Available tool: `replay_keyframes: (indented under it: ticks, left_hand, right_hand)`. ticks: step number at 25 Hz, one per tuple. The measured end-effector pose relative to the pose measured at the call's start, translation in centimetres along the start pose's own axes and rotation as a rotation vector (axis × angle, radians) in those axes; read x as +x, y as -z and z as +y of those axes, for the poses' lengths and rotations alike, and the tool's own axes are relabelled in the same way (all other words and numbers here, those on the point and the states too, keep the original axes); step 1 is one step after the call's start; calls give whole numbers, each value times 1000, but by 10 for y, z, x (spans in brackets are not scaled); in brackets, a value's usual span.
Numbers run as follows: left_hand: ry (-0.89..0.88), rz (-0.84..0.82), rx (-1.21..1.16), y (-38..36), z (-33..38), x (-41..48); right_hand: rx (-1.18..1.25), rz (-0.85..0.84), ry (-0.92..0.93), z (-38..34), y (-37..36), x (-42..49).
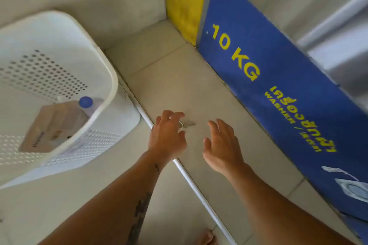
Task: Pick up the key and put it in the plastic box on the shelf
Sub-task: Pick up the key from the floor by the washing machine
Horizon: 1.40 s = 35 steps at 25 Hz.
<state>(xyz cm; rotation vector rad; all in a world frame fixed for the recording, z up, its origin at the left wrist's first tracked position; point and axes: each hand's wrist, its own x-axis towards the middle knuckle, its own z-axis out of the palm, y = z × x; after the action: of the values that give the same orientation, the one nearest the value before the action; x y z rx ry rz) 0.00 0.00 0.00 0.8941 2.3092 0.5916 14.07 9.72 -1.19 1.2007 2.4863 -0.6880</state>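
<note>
Reaching down from the head view, the left hand (167,137) hovers over the tiled floor (169,77) with its fingers (176,115) curled and spread, closing toward the key (186,124), which lies flat on the tile just beyond the fingertips; whether they already touch its ring I cannot tell, and nothing is gripped. The right hand (222,145) hangs just beside it, palm down, fingers loosely parted and holding nothing. The key looks small, thin, rigid and light, so its weight should be no trouble, but lying flush on smooth tile it will likely slide rather than lift; the ring end nearest the left fingertips seems the best purchase, hooked or pinched between thumb and forefinger. To the left stands a white perforated plastic box (111,77) holding a blue-capped bottle (86,102) and some packets, seemingly raised above the floor. A blue panel (278,95) marked "10 KG" stands at the right.
</note>
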Motion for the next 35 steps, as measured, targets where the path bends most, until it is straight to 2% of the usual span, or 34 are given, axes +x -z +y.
replay_keyframes:
  ticks: [5, 8, 11, 17, 19, 21, 23, 25, 27, 29, 35]
  left_hand:
    - [-152, 24, 221, -31, -26, 18]
    - [-224, 106, 281, -37, -37, 26]
    - [-300, 153, 303, -42, -44, 32]
    - [-401, 123, 439, -43, -51, 43]
    - [-320, 116, 334, -38, -46, 40]
    - [-85, 89, 172, -24, -32, 33]
    - [199, -5, 76, -4, -10, 25]
    - [366, -116, -113, 22, 9, 12]
    - [444, -203, -268, 52, 26, -2]
    - [495, -231, -314, 87, 38, -19]
    - [499, -158, -431, 211, 86, -95]
  right_hand:
    - [-98, 167, -2, 11, -46, 12]
    - [-112, 242, 2, 16, -55, 12]
    - [-132, 260, -8, 17, -62, 14]
    - [-191, 272, -16, 17, -69, 16]
    - [-201, 239, -15, 15, -65, 15]
    - [-193, 144, -18, 10, -52, 12]
    - [-142, -9, -37, 5, -30, 9]
    - [-70, -136, -68, -5, 1, 2]
    - [-5, -177, -96, -20, 35, -10]
    - [32, -166, -94, -40, 69, -27]
    - [60, -118, 27, -118, 194, -101]
